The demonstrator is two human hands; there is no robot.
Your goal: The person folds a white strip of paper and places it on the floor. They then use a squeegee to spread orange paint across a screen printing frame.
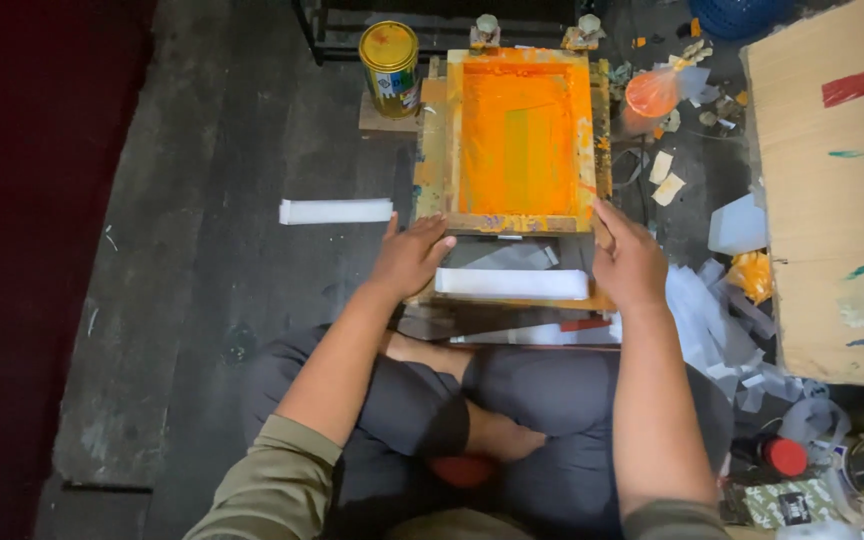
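Head view shows your left hand [412, 258] and right hand [630, 262] gripping the orange-inked screen frame [518, 140] — lifted, the white strip [512, 284] below not yet removed.

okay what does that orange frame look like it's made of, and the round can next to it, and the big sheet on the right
The orange frame looks like wood: thick square rails, worn edges, coated in orange ink, with a fine mesh panel inside, probably fabric. The round can seems to be metal: a glossy yellow lid with a raised rim. The big sheet looks like corrugated cardboard, matte brown with paint smears. Both hands, left and right, rest at the frame's near corners.
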